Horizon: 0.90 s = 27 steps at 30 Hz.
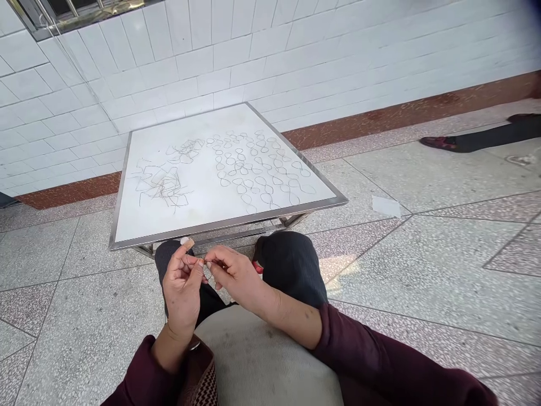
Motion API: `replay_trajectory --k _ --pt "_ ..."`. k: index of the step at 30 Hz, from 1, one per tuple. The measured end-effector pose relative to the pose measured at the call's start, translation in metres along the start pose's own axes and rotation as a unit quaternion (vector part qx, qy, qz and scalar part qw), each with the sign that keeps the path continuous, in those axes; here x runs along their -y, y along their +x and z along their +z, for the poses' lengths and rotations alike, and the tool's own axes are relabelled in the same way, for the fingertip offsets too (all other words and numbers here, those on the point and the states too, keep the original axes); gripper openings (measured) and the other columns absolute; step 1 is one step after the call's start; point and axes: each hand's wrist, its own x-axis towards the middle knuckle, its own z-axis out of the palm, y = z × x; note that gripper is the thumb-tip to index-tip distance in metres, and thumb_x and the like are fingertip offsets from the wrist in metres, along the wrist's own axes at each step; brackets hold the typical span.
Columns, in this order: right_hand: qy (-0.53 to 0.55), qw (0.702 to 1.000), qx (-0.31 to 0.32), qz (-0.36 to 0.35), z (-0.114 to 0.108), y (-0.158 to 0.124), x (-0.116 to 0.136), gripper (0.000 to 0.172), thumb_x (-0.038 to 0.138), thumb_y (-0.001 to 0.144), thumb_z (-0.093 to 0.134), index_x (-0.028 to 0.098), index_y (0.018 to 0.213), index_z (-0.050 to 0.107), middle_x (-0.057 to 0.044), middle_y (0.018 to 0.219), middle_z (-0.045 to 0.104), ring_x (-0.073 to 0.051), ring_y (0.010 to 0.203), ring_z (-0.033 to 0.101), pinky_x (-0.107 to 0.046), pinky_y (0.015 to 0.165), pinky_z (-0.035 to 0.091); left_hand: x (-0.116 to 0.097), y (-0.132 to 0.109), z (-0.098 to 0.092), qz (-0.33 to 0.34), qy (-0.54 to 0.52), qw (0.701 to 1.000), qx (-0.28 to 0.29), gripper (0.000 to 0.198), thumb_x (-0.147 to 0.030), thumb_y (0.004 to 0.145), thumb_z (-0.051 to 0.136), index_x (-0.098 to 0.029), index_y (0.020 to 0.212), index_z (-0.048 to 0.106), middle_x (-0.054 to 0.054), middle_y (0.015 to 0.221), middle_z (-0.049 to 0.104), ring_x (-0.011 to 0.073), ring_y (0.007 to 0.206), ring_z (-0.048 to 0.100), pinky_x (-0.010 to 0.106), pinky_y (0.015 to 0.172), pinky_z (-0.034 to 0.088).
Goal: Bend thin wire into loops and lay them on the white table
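Note:
My left hand (183, 290) is raised over my lap, thumb and fingers pinching a thin dark wire (208, 276) that curves into a small loop. Close against it, my right hand (239, 276) pinches the same wire, the two sets of fingertips almost touching. A pale wrap shows on a left fingertip. Just past my hands stands a low white table (194, 208) with a metal rim. On its right half lie several rows of thin wires bent into double loops (266, 197). Loose, tangled wires (167, 189) form a pile on the left half, with a smaller bunch (186, 148) behind.
A white tiled wall (236, 73) rises behind the table, with a barred window (84, 14) at upper left. My knees (291, 265) are near the table's front edge. At right, another person's shoe (439, 144) and a white scrap (386, 206) are on the speckled floor.

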Motion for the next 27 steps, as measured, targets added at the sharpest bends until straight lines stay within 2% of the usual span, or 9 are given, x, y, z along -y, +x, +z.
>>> replay_trajectory --k 4,9,12,15,17,22,27 --pt "0.006 1.0 0.006 0.016 0.0 0.003 0.001 0.01 0.018 0.086 0.05 0.02 0.083 0.059 0.002 0.078 0.052 -0.007 0.051 0.053 -0.021 0.044 0.051 0.002 0.003 -0.003 0.001 -0.015 1.0 -0.008 0.046 -0.026 0.082 0.074 -0.024 0.126 0.062 -0.003 0.081 0.062 0.0059 0.059 0.055 0.018 0.058 0.051" --pt "0.081 0.994 0.04 0.069 -0.007 0.006 0.0 0.018 0.036 0.09 0.055 0.021 0.1 0.06 0.002 0.076 0.058 -0.011 0.058 0.058 -0.023 0.047 0.053 -0.001 0.01 -0.01 -0.019 -0.076 0.997 -0.004 0.045 -0.025 0.079 0.076 -0.022 0.122 0.063 -0.003 0.08 0.06 0.0056 0.058 0.053 0.017 0.056 0.049" --pt "0.103 0.991 0.047 0.073 -0.009 0.008 -0.002 0.022 0.038 0.087 0.063 0.021 0.1 0.06 0.002 0.079 0.061 -0.009 0.057 0.056 -0.023 0.051 0.052 -0.001 0.012 -0.013 -0.024 -0.085 0.996 0.003 0.047 -0.025 0.077 0.077 -0.022 0.122 0.063 -0.004 0.078 0.06 0.0058 0.057 0.053 0.018 0.054 0.049" --pt "0.137 0.986 0.066 0.071 -0.009 0.01 -0.005 0.024 0.038 0.084 0.067 0.02 0.098 0.061 -0.001 0.087 0.063 -0.011 0.066 0.059 -0.023 0.054 0.051 0.0 0.012 -0.014 -0.03 -0.081 0.996 0.028 0.046 -0.024 0.077 0.077 -0.023 0.122 0.063 -0.004 0.079 0.061 0.0059 0.057 0.054 0.018 0.055 0.049" --pt "0.142 0.985 0.071 0.073 -0.008 0.011 -0.006 0.023 0.038 0.084 0.067 0.019 0.095 0.062 0.0 0.085 0.063 -0.01 0.065 0.057 -0.023 0.055 0.049 0.002 0.012 -0.013 -0.031 -0.073 0.996 0.045 0.045 -0.025 0.077 0.077 -0.023 0.12 0.064 -0.004 0.078 0.061 0.0067 0.059 0.055 0.018 0.056 0.05" --pt "0.157 0.984 0.035 0.07 -0.006 0.012 -0.003 0.019 0.036 0.081 0.069 0.019 0.084 0.06 0.003 0.074 0.058 -0.009 0.061 0.052 -0.023 0.055 0.044 0.004 0.011 -0.011 -0.032 -0.064 0.995 0.067 0.044 -0.028 0.08 0.076 -0.022 0.121 0.064 -0.002 0.08 0.063 0.008 0.062 0.057 0.021 0.059 0.051" --pt "0.157 0.986 0.014 0.061 -0.008 0.011 0.0 0.018 0.036 0.082 0.068 0.02 0.084 0.059 0.004 0.07 0.058 -0.01 0.061 0.052 -0.024 0.058 0.044 0.002 0.01 -0.012 -0.036 -0.094 0.992 0.081 0.042 -0.031 0.086 0.07 -0.022 0.126 0.062 0.001 0.087 0.066 0.0095 0.071 0.062 0.025 0.074 0.053"
